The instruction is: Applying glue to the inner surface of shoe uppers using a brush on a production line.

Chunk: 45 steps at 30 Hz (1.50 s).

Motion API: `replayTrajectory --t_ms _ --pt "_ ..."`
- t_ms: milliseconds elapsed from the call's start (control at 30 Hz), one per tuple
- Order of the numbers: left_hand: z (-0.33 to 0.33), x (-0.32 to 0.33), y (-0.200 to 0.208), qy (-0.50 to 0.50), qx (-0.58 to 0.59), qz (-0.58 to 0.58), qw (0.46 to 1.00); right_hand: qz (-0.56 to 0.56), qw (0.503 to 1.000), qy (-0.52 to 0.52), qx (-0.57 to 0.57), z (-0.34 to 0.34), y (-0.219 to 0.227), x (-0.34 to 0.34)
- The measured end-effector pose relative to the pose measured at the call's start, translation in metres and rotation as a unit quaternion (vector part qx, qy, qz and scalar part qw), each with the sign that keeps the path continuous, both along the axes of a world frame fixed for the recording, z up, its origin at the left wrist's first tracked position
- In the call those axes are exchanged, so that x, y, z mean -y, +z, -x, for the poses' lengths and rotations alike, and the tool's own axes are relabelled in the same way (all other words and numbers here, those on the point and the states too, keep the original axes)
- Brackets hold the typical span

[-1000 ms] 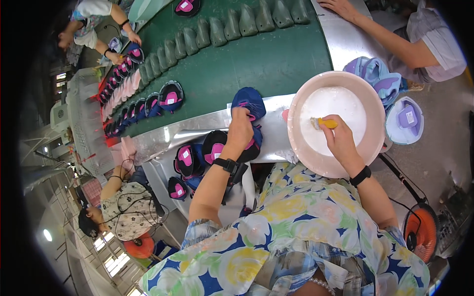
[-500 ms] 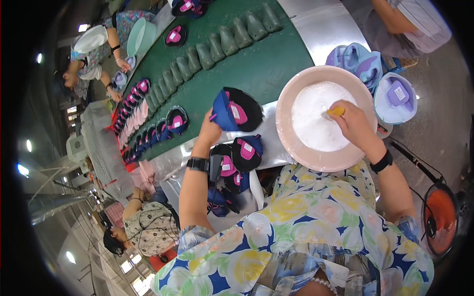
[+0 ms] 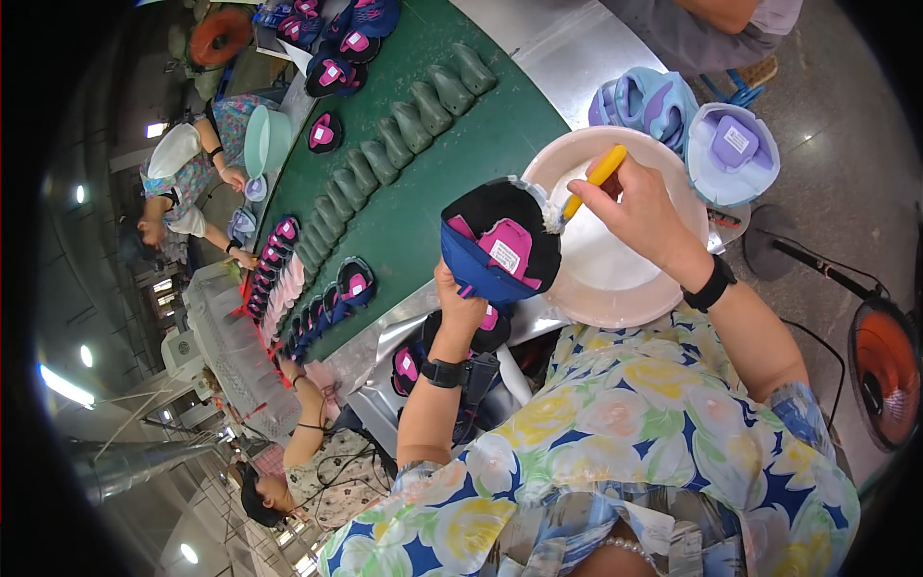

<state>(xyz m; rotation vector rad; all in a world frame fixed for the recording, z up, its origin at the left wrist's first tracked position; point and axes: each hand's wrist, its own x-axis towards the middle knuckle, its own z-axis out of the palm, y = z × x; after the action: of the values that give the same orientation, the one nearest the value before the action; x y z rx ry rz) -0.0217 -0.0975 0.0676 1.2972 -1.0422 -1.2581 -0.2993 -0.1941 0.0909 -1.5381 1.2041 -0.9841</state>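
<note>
Gripping blue shoe upper and yellow brush, both hands near green worktop, orange fan at right.

navy shoe upper | pink inside | yellow brush | slanted at upper's edge

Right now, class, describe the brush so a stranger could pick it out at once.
Find the big pale pink basin to the right of the green work surface. By its left rim, the right hand holds the brush, bristles at the edge of a blue shoe upper. Its slim yellow handle sets it apart from basin and upper.
</note>
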Motion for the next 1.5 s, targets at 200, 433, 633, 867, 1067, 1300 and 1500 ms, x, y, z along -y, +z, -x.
replayTrajectory --t_ms 200,433,633,867,1067,1300,1500 --pt "0.000 0.001 -0.018 0.064 0.119 0.097 0.986 -0.176 0.978 -0.048 0.099 -0.012 -0.019 -0.022" --pt "-0.004 0.023 0.007 0.033 0.402 0.183 0.896 -0.187 0.968 -0.033 0.167 -0.007 -0.010 -0.027" --pt "-0.025 0.015 -0.004 -0.045 -0.282 -0.239 0.928 -0.049 0.987 0.030 0.148 0.014 -0.014 -0.024" --pt "0.038 -0.006 0.005 -0.060 -0.540 -0.404 0.736 0.135 0.972 0.106 0.161 -0.015 -0.006 -0.031" --pt "0.046 -0.016 0.005 0.005 -0.510 -0.418 0.751 0.099 0.980 0.167 0.040 -0.026 -0.005 -0.018" --pt "0.032 -0.017 0.000 0.062 -0.341 -0.371 0.862 -0.049 0.984 0.174 0.008 -0.021 -0.014 -0.008" --pt "0.011 -0.010 -0.002 0.044 -0.359 -0.331 0.871 -0.012 0.986 0.168 0.016 -0.018 0.002 -0.013"
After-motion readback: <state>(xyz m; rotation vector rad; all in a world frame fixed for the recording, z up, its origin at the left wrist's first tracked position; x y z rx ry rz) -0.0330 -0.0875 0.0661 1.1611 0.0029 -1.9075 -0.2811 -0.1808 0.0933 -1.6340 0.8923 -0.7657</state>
